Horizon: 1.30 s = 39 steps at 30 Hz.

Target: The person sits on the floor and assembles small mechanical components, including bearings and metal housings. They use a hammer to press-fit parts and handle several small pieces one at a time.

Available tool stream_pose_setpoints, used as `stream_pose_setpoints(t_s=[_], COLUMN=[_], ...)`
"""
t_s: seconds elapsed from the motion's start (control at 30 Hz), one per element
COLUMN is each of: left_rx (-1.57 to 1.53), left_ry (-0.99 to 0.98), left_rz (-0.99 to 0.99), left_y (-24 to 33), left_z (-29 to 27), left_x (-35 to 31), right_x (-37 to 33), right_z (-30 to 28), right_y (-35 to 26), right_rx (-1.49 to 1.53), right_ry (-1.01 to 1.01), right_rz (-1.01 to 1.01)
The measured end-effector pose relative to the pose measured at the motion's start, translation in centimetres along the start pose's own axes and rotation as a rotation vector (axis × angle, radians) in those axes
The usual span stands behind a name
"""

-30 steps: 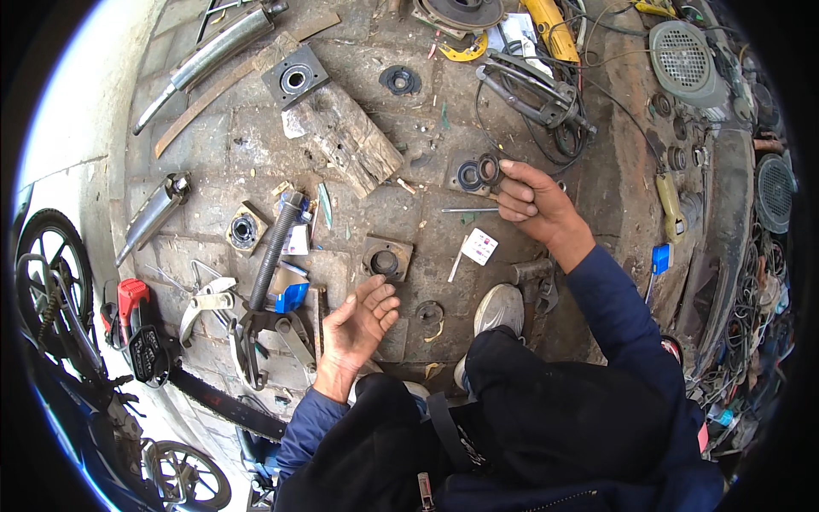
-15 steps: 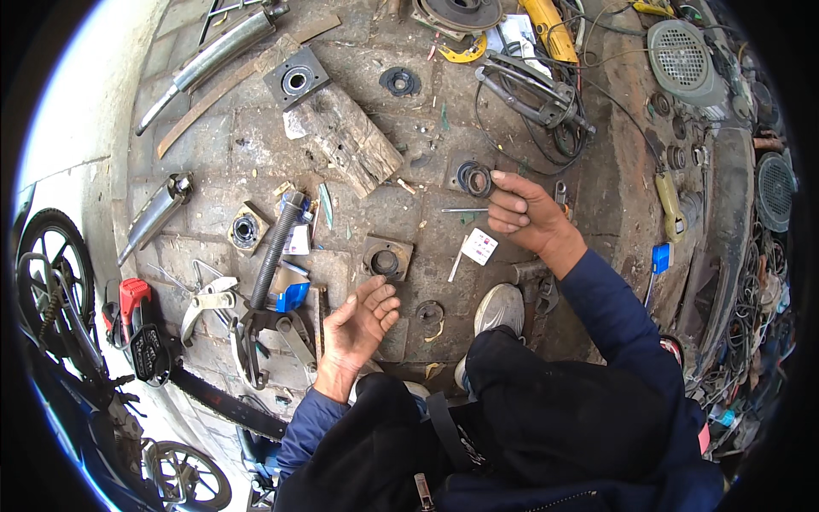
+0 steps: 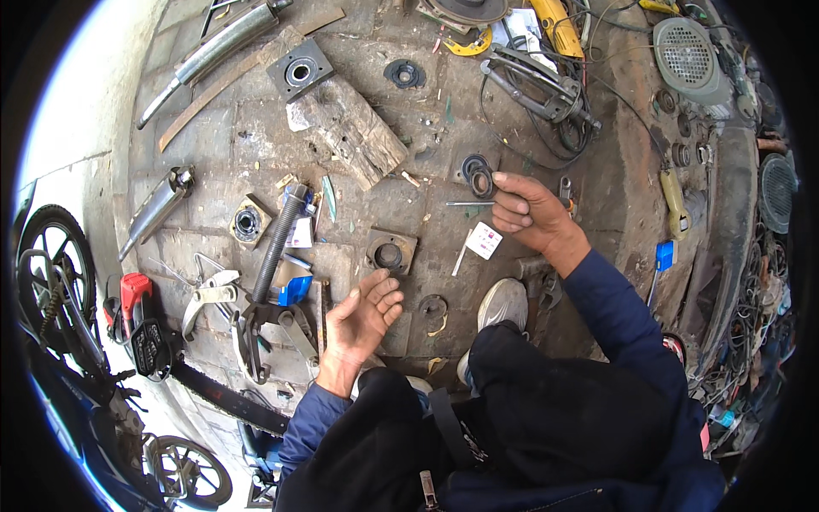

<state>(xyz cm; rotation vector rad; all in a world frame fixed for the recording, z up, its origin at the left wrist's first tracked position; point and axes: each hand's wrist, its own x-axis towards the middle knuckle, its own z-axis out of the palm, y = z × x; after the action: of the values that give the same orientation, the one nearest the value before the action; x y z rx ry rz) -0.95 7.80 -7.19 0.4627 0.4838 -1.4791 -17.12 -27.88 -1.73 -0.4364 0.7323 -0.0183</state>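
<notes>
My right hand (image 3: 531, 212) pinches a small dark ring seal (image 3: 480, 181) by its fingertips, just above a round black part (image 3: 471, 164) lying on the paved ground. A thin metal rod (image 3: 467, 203) lies under that hand. My left hand (image 3: 363, 317) hovers palm up with fingers spread, holding nothing, just below a square metal bearing housing (image 3: 390, 253). A small white card (image 3: 484, 240) lies between the two hands. My light shoe (image 3: 502, 305) rests on the ground beneath the right forearm.
A wooden block (image 3: 357, 132), another square housing (image 3: 299, 72), a puller tool (image 3: 271, 282), a red chainsaw (image 3: 141, 324), long metal tubes (image 3: 213, 47), a yellow tool (image 3: 556, 21) and round grilles (image 3: 685, 53) crowd the ground. A bicycle wheel (image 3: 53, 256) stands at left.
My right hand drew back toward me, then reached out again holding the ring seal over the round black part. The left hand stayed put, palm up.
</notes>
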Motion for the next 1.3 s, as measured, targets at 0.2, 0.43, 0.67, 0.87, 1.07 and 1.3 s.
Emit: stream_pose_setpoints(t_s=[0.2, 0.43, 0.67, 0.87, 1.07, 1.3], left_rx=[-0.006, -0.009, -0.016, -0.022, 0.005, 0.082], left_ry=[-0.013, -0.015, -0.018, -0.016, -0.004, 0.064], left_rz=[-0.001, -0.004, -0.007, -0.001, -0.028, -0.098], left_y=[0.0, 0.0, 0.0, 0.0, -0.1, -1.1], left_z=[-0.2, -0.2, -0.2, -0.3, -0.3, 3.6], left_x=[0.1, 0.1, 0.1, 0.1, 0.2, -0.2], right_x=[-0.7, 0.0, 0.1, -0.4, -0.5, -0.6], right_z=[1.3, 1.8, 2.0, 2.2, 4.1, 8.7], right_y=[1.9, 5.5, 7.2, 6.7, 5.6, 13.5], right_rx=[-0.430, -1.195, -1.801, -1.535, -1.557, -1.697], right_ry=[0.173, 0.270, 0.175, 0.324, 0.351, -0.121], right_rz=[0.021, -0.163, -0.419, -0.575, -0.572, -0.568])
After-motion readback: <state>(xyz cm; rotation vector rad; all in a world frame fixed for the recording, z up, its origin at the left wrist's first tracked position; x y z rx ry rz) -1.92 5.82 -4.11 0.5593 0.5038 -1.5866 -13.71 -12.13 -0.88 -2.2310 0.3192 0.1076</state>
